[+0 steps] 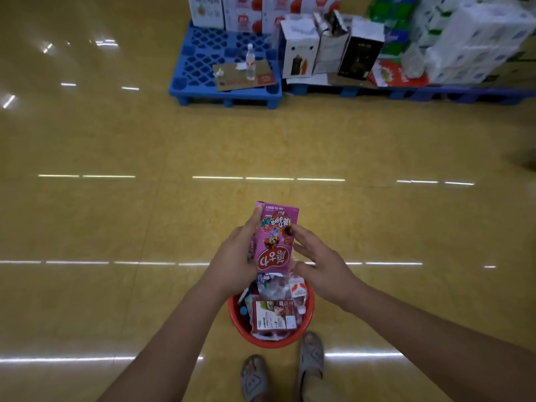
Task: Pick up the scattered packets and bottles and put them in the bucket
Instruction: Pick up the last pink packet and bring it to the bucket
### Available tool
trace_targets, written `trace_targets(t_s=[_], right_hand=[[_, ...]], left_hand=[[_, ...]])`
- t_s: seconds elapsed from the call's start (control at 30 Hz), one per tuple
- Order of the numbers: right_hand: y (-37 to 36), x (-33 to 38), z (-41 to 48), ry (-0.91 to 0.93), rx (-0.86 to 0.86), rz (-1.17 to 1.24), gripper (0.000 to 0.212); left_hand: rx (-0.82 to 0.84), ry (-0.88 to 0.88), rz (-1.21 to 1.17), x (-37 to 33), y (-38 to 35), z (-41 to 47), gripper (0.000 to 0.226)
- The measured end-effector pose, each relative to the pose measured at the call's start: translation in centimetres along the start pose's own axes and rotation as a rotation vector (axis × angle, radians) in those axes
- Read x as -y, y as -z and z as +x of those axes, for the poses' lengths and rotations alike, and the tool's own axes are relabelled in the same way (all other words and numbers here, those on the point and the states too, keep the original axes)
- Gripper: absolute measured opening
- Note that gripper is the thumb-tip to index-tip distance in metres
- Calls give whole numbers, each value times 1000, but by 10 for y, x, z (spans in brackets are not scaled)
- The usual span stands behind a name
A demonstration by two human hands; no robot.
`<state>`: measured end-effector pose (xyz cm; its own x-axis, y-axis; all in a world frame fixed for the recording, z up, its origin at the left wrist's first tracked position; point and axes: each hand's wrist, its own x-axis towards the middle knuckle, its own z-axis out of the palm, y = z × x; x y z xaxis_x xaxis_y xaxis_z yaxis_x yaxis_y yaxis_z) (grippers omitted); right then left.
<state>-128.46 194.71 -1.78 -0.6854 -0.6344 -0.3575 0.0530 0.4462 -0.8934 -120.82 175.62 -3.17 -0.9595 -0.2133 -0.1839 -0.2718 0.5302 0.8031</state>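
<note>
A pink snack box [275, 236] with cartoon print is held above the red bucket [308, 317]. My left hand [236, 259] grips its left side. My right hand [320, 264] touches the box's right edge, fingers spread, with a bit of clear wrapper under its thumb. The bucket stands on the floor just in front of my feet and holds several packets, a red-and-white box [274, 316] and a small bottle [298, 291]. A clear water bottle [250, 63] stands upright on cardboard on the blue pallet far ahead.
A blue plastic pallet [203, 91] sits at the far middle with a cardboard sheet [232, 76] on it. Stacked cartons [300, 50] and wrapped paper-roll packs [475, 39] fill the far right. Glossy yellow floor [116, 227] lies between. My sandalled feet [311, 358] stand behind the bucket.
</note>
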Motion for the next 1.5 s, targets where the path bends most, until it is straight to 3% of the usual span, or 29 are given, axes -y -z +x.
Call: trace_targets(t_s=[0.47,0.7,0.97,1.2,1.5], right_hand=[[-38,-157,97,-130,105,24,62],[-63,-258,136,-256,155,60,66],[-93,-338,153,-414,103,200,59],[-112,-369,163,-464,208,60,51],[-119,-375,171,-443,301,-213,56]], left_hand=[[-33,213,-54,131,-101,38,102],[8,280,-28,210,-168,56,93],[161,320,1,283,-225,77,102],[205,371,276,312,-281,96,116],[250,418,607,309,-306,108,99]])
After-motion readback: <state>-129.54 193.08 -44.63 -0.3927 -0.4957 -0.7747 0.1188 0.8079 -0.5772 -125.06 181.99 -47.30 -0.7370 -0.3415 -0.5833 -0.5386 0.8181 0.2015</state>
